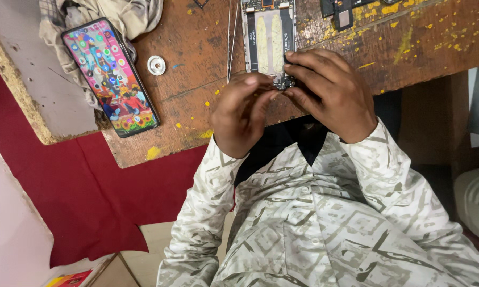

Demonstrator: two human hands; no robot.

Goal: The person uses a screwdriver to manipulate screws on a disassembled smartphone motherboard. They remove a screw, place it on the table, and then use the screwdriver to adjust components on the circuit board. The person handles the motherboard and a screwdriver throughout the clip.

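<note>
A small dark circuit part (pixel 283 82) sits between the fingertips of both hands, just above the near edge of the counter (pixel 197 106); it is too small to tell its exact kind; the left hand (pixel 243 114) pinches it from the left side with thumb and bent fingers, and the right hand (pixel 330 93) pinches it from the right, its fingers curled over the top of the part; the two hands almost touch each other around it. Just behind the part lies an opened phone (pixel 269 34) with its back removed, showing two pale strips inside; the right fingertips rest at its lower corner. Beside this phone, on its left, lie thin metal tweezers (pixel 230 37), pointing away from the person. Further left on the wood lies a small round silver piece (pixel 156 65), and then a second phone (pixel 110 77) with a lit colourful screen, lying partly on a checked cloth (pixel 106 13). At the far edge, to the right, are some dark phone parts (pixel 341 13). The counter is brown wood with yellow paint spots; below it a red cloth (pixel 90 196) shows; the person wears a pale patterned shirt (pixel 324 223).
</note>
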